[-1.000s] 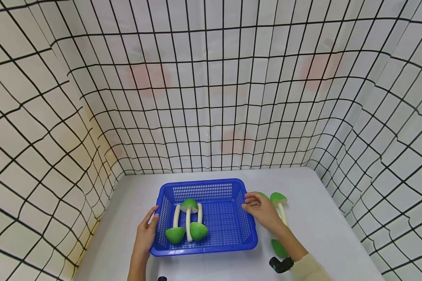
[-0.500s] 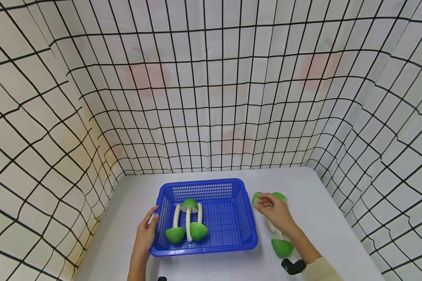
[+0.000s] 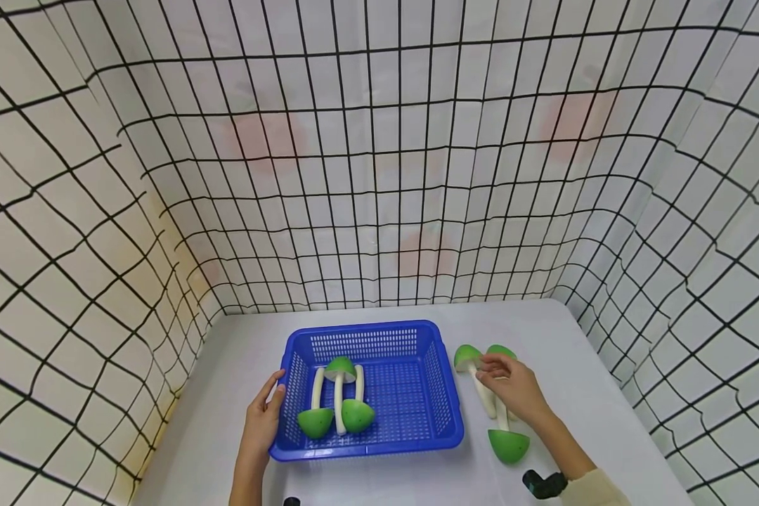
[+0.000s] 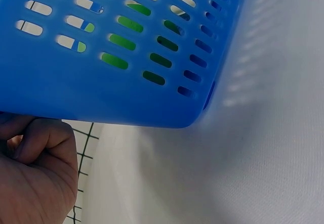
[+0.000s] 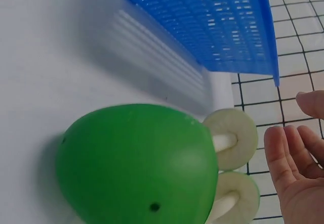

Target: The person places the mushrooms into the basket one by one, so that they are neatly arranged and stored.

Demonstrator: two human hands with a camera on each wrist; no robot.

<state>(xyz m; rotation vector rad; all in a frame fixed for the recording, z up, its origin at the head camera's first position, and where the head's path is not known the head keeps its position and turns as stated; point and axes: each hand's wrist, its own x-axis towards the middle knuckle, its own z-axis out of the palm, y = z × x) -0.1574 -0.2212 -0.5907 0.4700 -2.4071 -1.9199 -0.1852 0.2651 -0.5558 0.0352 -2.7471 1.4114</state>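
Observation:
A blue plastic basket (image 3: pixel 411 446) rests on the table. In it lie three toy mushrooms with green caps and white stems, one of them a mushroom (image 3: pixel 357 417) with its cap toward the near side. My left hand (image 3: pixel 264 414) grips the basket's left rim; the left wrist view shows its fingers (image 4: pixel 48 138) curled at that rim. Right of the basket, three more lie together: a left mushroom (image 3: pixel 466 357), a far mushroom (image 3: pixel 501 350) and a near mushroom (image 3: pixel 509 445). Over them my right hand (image 3: pixel 517 388) hovers, thumb and fingers apart and holding nothing, partly hiding the far mushroom's stem.
A white table (image 3: pixel 582 422) lies under everything. Black-lined grid netting (image 3: pixel 379 211) over white sheeting stands at the back and on both sides. A dark wrist-worn device (image 3: pixel 544 485) sits by the right sleeve.
My right hand has moved rightward from the basket's right rim to over the loose mushrooms, uncovering the left and near ones. The left hand and basket stay put.

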